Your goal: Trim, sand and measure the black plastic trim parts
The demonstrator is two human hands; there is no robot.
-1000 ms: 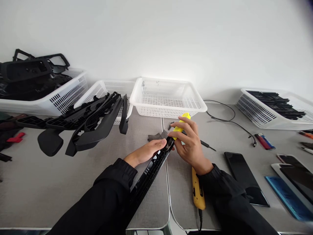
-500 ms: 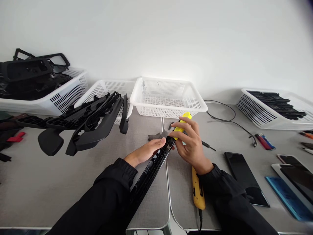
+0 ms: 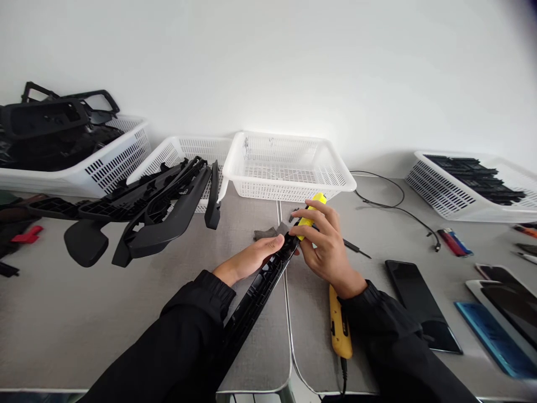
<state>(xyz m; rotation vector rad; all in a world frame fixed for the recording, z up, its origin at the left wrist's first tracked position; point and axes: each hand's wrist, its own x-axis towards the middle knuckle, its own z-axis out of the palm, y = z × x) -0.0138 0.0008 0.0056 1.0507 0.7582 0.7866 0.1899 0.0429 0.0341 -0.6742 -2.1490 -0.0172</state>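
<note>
My left hand is closed around the upper end of a long black plastic trim part. Its thumb lies on top of the part, whose ribbed inner side faces up and whose lower end runs down towards my sleeve. In my right hand is a bright yellow tool, gripped between fingers and thumb against the part's top end; its working tip is hidden. Scraps of grey material lie just beyond my left hand. A thin dark screwdriver-like tool lies partly behind my right hand.
A yellow corded tool lies below my right wrist. White baskets line the wall. Black trim parts are piled at left. A black phone, other phones, lighters and a cable lie on the right.
My right hand and the yellow tool have shifted very slightly left and down. My left hand and the black trim part stay in place.
</note>
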